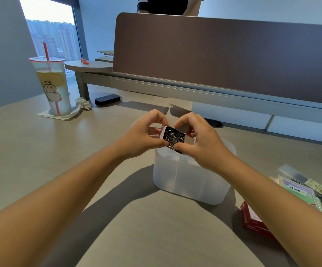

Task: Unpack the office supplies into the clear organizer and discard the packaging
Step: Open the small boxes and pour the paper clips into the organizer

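Observation:
A small open cardboard box full of silver paper clips hangs tilted over the clear organizer. My left hand pinches the box's left side, and my right hand pinches its right side and lower edge. The box's top flap stands open behind my fingers. The organizer is a frosted plastic bin with inner dividers, standing on the desk below both hands. A few clips stick out at the box's lower lip.
Packs of sticky notes and a long flat packet lie at the right. A red box sits by my right forearm. A drink cup with straw, a crumpled tissue and a black eraser stand far left. A brown partition closes the back.

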